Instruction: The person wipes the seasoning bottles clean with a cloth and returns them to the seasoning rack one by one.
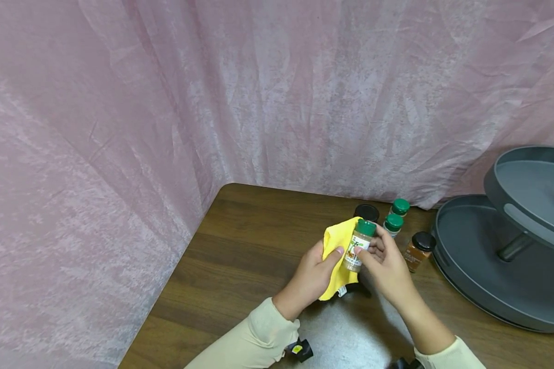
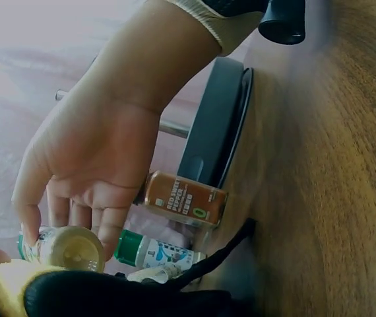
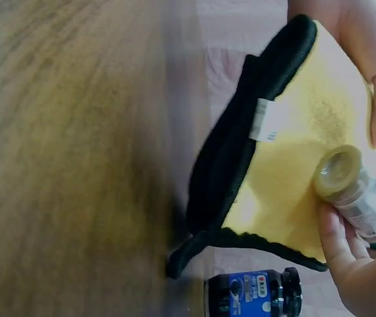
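My left hand (image 1: 310, 271) holds a yellow cloth (image 1: 336, 237) with a dark edge and a small white tag, seen in the right wrist view. In my right hand (image 1: 392, 271) is a small clear spice jar (image 1: 356, 252) with a green lid, a printed label and pale contents. The jar lies tilted against the cloth, its base toward me. In the right wrist view, the jar's base (image 3: 341, 170) touches the yellow cloth face (image 3: 274, 178), which has a brownish speckled patch. My left thumb is near the jar's side; the left fingers are hidden behind the cloth.
Behind the right hand stand two green-lidded jars (image 1: 393, 223), a black-lidded jar (image 1: 367, 210) and a jar labelled red sweet pepper (image 2: 187, 200). A grey two-tier round tray (image 1: 461, 292) stands at right on the wooden table (image 1: 203, 287). Pink curtain (image 1: 277, 102) hangs behind.
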Available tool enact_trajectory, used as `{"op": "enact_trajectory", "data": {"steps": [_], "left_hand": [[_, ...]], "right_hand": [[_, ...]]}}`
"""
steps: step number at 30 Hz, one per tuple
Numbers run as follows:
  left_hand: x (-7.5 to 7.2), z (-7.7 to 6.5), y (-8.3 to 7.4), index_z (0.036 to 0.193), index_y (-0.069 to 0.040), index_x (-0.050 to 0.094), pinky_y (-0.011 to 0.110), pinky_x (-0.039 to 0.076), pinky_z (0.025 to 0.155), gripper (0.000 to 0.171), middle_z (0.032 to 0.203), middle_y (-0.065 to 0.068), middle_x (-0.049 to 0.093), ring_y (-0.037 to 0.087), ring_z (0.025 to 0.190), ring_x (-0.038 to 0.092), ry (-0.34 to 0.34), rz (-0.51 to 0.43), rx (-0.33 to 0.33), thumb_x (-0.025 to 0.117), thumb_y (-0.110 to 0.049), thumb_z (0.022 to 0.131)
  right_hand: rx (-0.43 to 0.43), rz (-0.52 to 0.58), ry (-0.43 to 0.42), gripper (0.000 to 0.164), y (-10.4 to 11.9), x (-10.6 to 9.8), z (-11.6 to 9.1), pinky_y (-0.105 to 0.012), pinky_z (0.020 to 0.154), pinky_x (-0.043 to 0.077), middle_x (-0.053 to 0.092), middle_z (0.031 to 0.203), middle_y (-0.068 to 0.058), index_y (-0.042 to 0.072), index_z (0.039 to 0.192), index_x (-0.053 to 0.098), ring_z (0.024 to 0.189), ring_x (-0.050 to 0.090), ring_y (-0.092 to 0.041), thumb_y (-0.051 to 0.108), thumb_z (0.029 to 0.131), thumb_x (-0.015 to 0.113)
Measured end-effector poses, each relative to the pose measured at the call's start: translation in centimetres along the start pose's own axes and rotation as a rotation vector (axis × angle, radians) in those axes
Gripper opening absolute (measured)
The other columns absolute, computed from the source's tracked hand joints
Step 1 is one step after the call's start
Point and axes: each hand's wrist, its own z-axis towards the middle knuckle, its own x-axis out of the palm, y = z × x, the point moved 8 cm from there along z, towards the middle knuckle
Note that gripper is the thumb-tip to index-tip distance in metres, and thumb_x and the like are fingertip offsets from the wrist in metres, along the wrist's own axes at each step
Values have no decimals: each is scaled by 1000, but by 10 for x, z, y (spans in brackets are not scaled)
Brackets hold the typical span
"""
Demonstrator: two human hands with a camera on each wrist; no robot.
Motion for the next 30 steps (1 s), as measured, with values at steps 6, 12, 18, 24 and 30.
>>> {"op": "enact_trajectory", "data": {"steps": [6,12,18,24,30], "left_hand": [[1,0,1,136,-9,53,37,61,85,37,117,11,70,17,97,72,-9,5,-3,53,-30,105],[-2,2,2,137,-11,53,36,61,84,37,118,12,70,16,96,71,-53,22,10,52,-29,105],[-6,3,0,140,-13,53,33,58,87,39,124,11,68,16,102,68,-82,19,42,51,-31,105],[-7,3,-2,139,-13,52,35,60,85,39,123,13,67,18,101,69,-80,-15,37,51,-32,106],[-8,3,-1,134,-9,54,36,60,85,36,120,14,68,18,97,71,-88,-34,17,52,-31,105]], "right_hand": [[-2,9,38,64,1,-1,0,-19,82,56,55,118,-17,8,154,33,98,64,-4,9,98,64],[-12,71,111,77,1,3,-1,-35,73,62,59,121,-26,16,161,20,93,70,-6,6,98,63],[-40,59,178,77,1,14,-4,-38,72,62,59,122,-25,19,160,22,95,69,-8,6,98,64],[-21,-42,140,88,0,14,-3,-24,78,59,59,115,-16,24,161,17,98,68,-7,21,94,74],[-68,-18,65,82,7,4,-3,-19,83,57,58,124,-15,20,159,25,103,65,-1,16,94,73]]}}
